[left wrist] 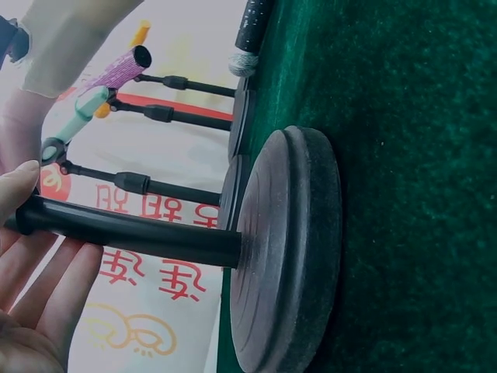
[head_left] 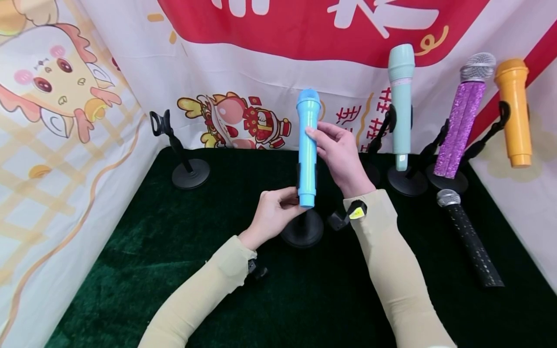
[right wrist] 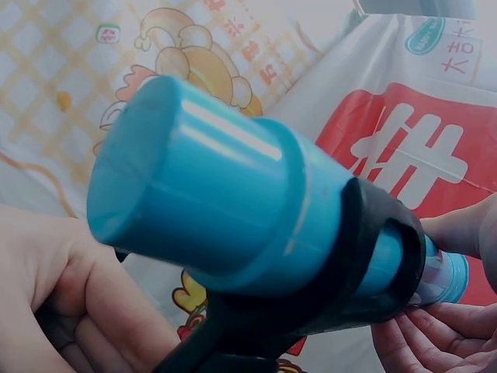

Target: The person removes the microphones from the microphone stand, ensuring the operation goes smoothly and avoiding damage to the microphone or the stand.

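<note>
A light blue microphone [head_left: 307, 154] stands near upright, tilted slightly, at the middle of the table. In the right wrist view its lower part lies inside a black clip [right wrist: 361, 256]. My right hand [head_left: 341, 152] pinches the microphone's upper body between thumb and fingers. Lower down, my left hand [head_left: 275, 212] grips the desktop stand just under the clip. The left wrist view has the thumb and fingers around the top of its black pole [left wrist: 140, 233]. The stand's round base [left wrist: 287, 249] rests on the green cloth.
To the right are a mint microphone [head_left: 401, 106], a purple glittery one [head_left: 461, 128] and an orange one [head_left: 514, 116], on black stands. A black microphone [head_left: 472, 237] lies on the cloth before them. Another stand [head_left: 191, 173], holding no microphone, is at the back left.
</note>
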Demonstrator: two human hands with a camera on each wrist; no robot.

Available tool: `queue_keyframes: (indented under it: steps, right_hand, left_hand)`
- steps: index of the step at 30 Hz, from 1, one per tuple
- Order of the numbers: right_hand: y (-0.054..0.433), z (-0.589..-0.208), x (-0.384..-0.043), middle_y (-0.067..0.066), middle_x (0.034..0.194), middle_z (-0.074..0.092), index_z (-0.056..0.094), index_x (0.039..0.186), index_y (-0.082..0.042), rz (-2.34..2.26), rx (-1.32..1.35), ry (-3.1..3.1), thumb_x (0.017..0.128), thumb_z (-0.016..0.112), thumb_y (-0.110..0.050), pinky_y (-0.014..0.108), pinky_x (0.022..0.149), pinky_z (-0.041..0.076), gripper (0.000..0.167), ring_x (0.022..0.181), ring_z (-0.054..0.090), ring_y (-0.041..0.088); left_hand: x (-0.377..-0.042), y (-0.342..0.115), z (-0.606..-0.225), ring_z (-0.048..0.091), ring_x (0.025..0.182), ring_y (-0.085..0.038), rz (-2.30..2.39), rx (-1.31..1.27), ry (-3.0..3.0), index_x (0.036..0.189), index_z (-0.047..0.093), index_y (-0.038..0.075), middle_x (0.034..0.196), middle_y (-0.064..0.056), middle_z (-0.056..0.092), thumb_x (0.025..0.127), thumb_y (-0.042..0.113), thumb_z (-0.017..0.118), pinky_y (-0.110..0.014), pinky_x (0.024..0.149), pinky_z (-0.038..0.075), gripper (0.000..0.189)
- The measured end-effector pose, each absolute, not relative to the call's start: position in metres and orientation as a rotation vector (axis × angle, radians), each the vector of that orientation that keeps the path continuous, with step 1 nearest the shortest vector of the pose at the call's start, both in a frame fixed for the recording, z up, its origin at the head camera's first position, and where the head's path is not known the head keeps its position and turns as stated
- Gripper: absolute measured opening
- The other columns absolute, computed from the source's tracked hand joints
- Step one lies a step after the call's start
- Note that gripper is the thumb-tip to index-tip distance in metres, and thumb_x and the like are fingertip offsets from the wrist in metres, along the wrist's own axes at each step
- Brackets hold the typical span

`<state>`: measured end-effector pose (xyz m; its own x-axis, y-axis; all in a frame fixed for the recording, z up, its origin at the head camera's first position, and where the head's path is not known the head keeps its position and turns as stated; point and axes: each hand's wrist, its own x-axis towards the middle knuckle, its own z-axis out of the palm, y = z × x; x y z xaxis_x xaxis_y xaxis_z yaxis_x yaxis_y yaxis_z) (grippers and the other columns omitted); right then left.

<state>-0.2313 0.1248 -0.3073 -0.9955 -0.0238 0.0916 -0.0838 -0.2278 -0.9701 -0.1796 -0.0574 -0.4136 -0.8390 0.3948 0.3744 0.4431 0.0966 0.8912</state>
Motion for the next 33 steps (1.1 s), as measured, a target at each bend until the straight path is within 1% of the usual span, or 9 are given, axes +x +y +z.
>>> queue_keyframes:
  steps: [7,13,18,21,28,33]
  right_hand:
    - [0.125,-0.307,-0.232,0.017,0.129,0.061,0.063,0.133,0.000,2.441,0.138,-1.925,0.095,0.075,-0.026,0.044,0.103,0.050,0.047,0.103,0.062,0.028]
    - [0.126,-0.309,-0.231,0.017,0.128,0.061,0.063,0.134,-0.001,2.471,0.154,-1.918,0.095,0.076,-0.026,0.044,0.104,0.049,0.048,0.103,0.062,0.026]
    - [0.128,-0.311,-0.230,0.017,0.128,0.062,0.062,0.136,-0.001,2.500,0.165,-1.911,0.095,0.076,-0.025,0.036,0.098,0.053,0.050,0.102,0.063,0.024]
    - [0.129,-0.312,-0.230,0.017,0.129,0.062,0.060,0.139,-0.003,2.509,0.164,-1.916,0.095,0.076,-0.025,0.034,0.096,0.054,0.052,0.104,0.063,0.024]
    - [0.131,-0.313,-0.225,0.016,0.135,0.058,0.057,0.143,-0.005,2.504,0.149,-1.955,0.096,0.074,-0.029,0.040,0.103,0.050,0.055,0.107,0.061,0.026]
    - [0.136,-0.318,-0.219,0.017,0.134,0.058,0.056,0.143,-0.003,2.523,0.168,-1.981,0.097,0.073,-0.028,0.034,0.097,0.053,0.055,0.104,0.062,0.024]
  left_hand:
    - [-0.180,-0.058,-0.412,0.072,0.100,-0.013,-1.911,-0.914,-2.298,0.122,0.071,0.009,0.113,-0.001,0.073,0.095,0.015,0.075,-0.031,0.083,0.060,0.027]
    - [-0.181,-0.059,-0.413,0.072,0.098,-0.014,-1.944,-0.914,-2.323,0.121,0.071,0.010,0.113,0.000,0.073,0.096,0.016,0.075,-0.032,0.083,0.060,0.026]
    - [-0.181,-0.060,-0.415,0.072,0.099,-0.013,-1.939,-0.910,-2.341,0.122,0.071,0.012,0.112,0.001,0.074,0.095,0.020,0.076,-0.031,0.083,0.060,0.028]
    - [-0.181,-0.060,-0.416,0.072,0.099,-0.013,-1.939,-0.913,-2.345,0.122,0.071,0.011,0.112,0.001,0.074,0.095,0.021,0.076,-0.031,0.083,0.060,0.029]
    - [-0.181,-0.059,-0.415,0.072,0.099,-0.013,-1.943,-0.907,-2.353,0.121,0.071,0.011,0.112,0.002,0.074,0.095,0.021,0.076,-0.031,0.083,0.060,0.028]
    - [-0.181,-0.059,-0.415,0.072,0.098,-0.013,-1.934,-0.902,-2.351,0.120,0.072,0.010,0.111,0.001,0.074,0.095,0.021,0.077,-0.031,0.083,0.060,0.028]
